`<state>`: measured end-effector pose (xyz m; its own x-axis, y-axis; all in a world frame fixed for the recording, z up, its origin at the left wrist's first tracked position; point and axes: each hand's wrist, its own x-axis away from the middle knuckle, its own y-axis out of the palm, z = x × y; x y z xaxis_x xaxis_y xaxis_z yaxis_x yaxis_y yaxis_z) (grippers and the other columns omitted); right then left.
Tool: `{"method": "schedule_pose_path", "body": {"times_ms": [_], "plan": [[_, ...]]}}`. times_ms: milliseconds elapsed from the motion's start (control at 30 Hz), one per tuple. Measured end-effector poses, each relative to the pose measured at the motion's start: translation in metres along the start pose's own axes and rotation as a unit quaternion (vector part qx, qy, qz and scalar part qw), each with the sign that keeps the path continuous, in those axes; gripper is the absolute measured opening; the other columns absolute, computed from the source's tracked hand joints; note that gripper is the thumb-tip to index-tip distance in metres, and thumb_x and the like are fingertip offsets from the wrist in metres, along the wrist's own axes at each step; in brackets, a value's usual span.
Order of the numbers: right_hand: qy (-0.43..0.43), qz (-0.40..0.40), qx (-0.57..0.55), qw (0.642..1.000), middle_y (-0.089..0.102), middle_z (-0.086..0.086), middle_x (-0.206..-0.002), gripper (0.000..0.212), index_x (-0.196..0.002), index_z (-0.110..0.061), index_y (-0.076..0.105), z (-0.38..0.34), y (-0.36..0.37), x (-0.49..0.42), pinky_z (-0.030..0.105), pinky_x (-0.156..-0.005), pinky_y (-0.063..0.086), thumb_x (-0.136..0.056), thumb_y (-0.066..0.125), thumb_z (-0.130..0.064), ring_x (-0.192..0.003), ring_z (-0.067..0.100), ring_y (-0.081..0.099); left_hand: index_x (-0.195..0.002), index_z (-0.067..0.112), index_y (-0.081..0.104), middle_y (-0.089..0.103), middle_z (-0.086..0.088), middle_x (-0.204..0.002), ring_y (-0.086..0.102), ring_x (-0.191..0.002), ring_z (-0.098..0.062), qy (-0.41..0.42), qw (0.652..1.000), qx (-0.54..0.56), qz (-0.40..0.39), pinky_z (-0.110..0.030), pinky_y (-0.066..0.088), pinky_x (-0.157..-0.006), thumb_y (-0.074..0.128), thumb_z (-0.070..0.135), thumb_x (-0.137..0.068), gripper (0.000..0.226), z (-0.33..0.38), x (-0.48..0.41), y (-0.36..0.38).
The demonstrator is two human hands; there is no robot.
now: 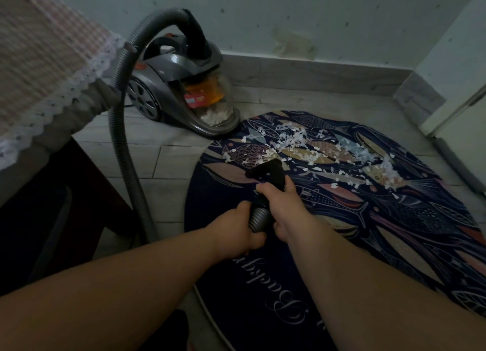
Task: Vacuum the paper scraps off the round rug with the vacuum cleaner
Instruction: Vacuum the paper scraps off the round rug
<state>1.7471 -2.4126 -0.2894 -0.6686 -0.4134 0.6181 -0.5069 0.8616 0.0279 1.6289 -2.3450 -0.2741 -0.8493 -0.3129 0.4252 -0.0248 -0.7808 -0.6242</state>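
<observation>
A dark round rug with a fish pattern lies on the tiled floor. White paper scraps are scattered across its far half. My right hand grips the black nozzle handle of the vacuum hose, whose tip points at the scraps. My left hand holds the ribbed grey hose just behind it. The grey canister vacuum cleaner stands off the rug at the far left, with white scraps in its clear bin.
The hose arcs from the canister down the left side. A bed or sofa with a lace-edged cover fills the left. A wall with skirting runs behind, and a white door stands at right.
</observation>
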Motion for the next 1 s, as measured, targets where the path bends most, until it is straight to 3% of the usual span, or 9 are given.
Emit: {"method": "schedule_pose_path", "body": {"times_ms": [200,367,700,833,900,1000], "plan": [[-0.001,0.029,-0.007,1.0,0.053,0.009,-0.137,0.091,-0.152,-0.045,0.023,0.002,-0.001,-0.007,0.048,-0.087,0.055,-0.08,0.075,-0.027,-0.109,0.032,0.06,-0.133,0.012,0.031,0.057,-0.007,-0.107,0.063,-0.084,-0.021,0.009,1.0,-0.012,-0.011,-0.031,0.052,-0.069,0.066,0.034,-0.084,0.064,0.0,-0.01,0.0],[-0.014,0.051,-0.013,0.999,0.055,0.01,-0.131,0.085,-0.153,-0.041,0.023,-0.009,-0.01,-0.019,0.038,-0.071,0.053,-0.086,0.071,-0.024,-0.101,0.031,0.061,-0.136,0.014,0.028,0.057,-0.004,-0.103,0.067,-0.072,-0.02,0.016,0.999,0.021,-0.035,-0.031,0.055,-0.064,0.065,0.03,-0.085,0.065,0.01,-0.029,-0.005],[-0.017,0.055,0.003,0.998,0.056,0.009,-0.128,0.09,-0.153,-0.046,0.018,-0.018,-0.004,-0.036,0.043,-0.076,0.056,-0.084,0.072,-0.026,-0.099,0.031,0.061,-0.139,0.017,0.026,0.058,-0.005,-0.103,0.063,-0.06,-0.015,0.01,0.998,0.061,-0.031,-0.024,0.051,-0.052,0.064,0.027,-0.085,0.067,0.006,-0.046,-0.01],[-0.008,0.025,0.02,0.999,0.057,0.01,-0.129,0.087,-0.155,-0.045,0.016,-0.024,0.007,-0.03,0.027,-0.049,0.049,-0.089,0.07,-0.026,-0.091,0.027,0.062,-0.134,0.014,0.03,0.058,-0.005,-0.102,0.062,-0.06,-0.014,0.007,0.998,0.058,-0.014,-0.023,0.05,-0.051,0.064,0.028,-0.085,0.061,-0.001,-0.041,-0.016],[-0.002,0.014,0.012,1.0,0.056,0.01,-0.134,0.086,-0.153,-0.045,0.021,-0.026,0.015,-0.03,0.028,-0.053,0.051,-0.087,0.072,-0.026,-0.096,0.028,0.063,-0.131,0.013,0.033,0.059,-0.007,-0.106,0.065,-0.065,-0.018,0.003,0.999,0.053,-0.004,-0.027,0.053,-0.056,0.064,0.029,-0.085,0.058,-0.004,-0.039,-0.021],[-0.018,0.001,0.004,1.0,0.064,0.009,-0.119,0.071,-0.146,-0.039,0.038,-0.028,0.026,-0.03,0.032,-0.059,0.054,-0.087,0.071,-0.019,-0.091,0.027,0.066,-0.13,0.012,0.034,0.06,-0.01,-0.11,0.068,-0.073,-0.023,-0.012,0.999,0.045,0.013,-0.034,0.057,-0.066,0.065,0.03,-0.084,0.058,-0.01,-0.035,-0.029]]}}
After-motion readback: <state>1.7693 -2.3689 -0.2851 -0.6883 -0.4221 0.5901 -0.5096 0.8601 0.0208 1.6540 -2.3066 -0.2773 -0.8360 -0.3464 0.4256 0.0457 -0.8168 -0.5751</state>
